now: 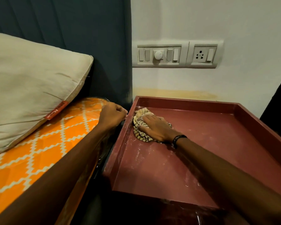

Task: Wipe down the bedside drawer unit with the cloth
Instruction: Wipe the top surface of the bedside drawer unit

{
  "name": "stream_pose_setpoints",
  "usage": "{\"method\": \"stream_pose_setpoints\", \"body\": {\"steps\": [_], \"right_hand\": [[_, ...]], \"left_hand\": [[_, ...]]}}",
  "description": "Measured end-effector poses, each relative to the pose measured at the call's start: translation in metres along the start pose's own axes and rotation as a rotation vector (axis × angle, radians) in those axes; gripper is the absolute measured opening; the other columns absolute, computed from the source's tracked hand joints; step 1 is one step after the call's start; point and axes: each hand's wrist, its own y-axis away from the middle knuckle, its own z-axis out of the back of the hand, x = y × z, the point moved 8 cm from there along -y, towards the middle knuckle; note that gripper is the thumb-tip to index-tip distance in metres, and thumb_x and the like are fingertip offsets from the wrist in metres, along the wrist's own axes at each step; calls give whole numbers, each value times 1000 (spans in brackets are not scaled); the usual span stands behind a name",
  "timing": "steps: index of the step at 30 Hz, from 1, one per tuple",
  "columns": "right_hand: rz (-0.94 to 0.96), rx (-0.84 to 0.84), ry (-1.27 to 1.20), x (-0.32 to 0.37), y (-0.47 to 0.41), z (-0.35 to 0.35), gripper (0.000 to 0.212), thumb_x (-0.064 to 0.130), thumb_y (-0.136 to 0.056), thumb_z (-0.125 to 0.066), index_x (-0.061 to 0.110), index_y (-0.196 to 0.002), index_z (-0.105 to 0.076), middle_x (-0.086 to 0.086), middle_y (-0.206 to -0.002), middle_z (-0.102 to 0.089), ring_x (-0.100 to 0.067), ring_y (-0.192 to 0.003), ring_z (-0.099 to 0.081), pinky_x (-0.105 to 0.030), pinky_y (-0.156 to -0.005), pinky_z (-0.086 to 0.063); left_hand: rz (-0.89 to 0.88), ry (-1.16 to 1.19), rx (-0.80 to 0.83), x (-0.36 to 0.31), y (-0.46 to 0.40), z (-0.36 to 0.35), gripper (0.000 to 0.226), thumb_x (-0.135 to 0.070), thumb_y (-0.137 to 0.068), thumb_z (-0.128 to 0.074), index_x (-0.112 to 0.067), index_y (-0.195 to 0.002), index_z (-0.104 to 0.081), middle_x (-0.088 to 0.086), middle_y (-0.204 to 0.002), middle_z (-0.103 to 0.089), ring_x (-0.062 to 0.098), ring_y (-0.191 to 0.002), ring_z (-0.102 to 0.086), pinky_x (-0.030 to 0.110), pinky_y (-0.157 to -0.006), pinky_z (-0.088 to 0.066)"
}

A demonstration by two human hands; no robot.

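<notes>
The bedside drawer unit has a dark red top with a raised rim all round, and its surface carries pale dusty streaks. A crumpled striped beige cloth lies in the top's far left corner. My right hand presses flat on the cloth, fingers spread over it, with a black band on the wrist. My left hand rests as a loose fist on the corner of the mattress, just left of the unit's rim, holding nothing.
An orange patterned mattress with a beige pillow lies to the left against a dark blue headboard. A white switch and socket panel sits on the wall above the unit. A dark gap separates bed and unit.
</notes>
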Motion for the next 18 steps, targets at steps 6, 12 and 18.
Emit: {"method": "stream_pose_setpoints", "body": {"steps": [6,12,18], "right_hand": [[195,100,-142,-3,26,13,41,50,-97,-39,33,-133,-45,11,-142,-46,-5,-127,-42,-33,-100,-32],[-153,-65,20,-16,-6,1,48,55,-96,-33,28,-132,-49,7,-142,-47,-12,-133,-36,-40,-105,-27],[10,10,-77,14,19,4,45,52,-97,-33,27,-133,-46,6,-142,-47,-10,-130,-39,-41,-106,-25]], "left_hand": [[5,-9,-3,-2,4,-2,17,-11,-91,-58,-5,-85,-73,9,-83,-72,20,-77,-70,44,-79,-59],[-18,-9,-1,-4,4,-1,18,-10,-91,-58,-5,-82,-72,9,-81,-72,21,-76,-70,44,-79,-59],[1,21,2,-3,5,-1,20,-7,-90,-56,-6,-78,-71,12,-80,-72,24,-77,-70,46,-79,-58]]}}
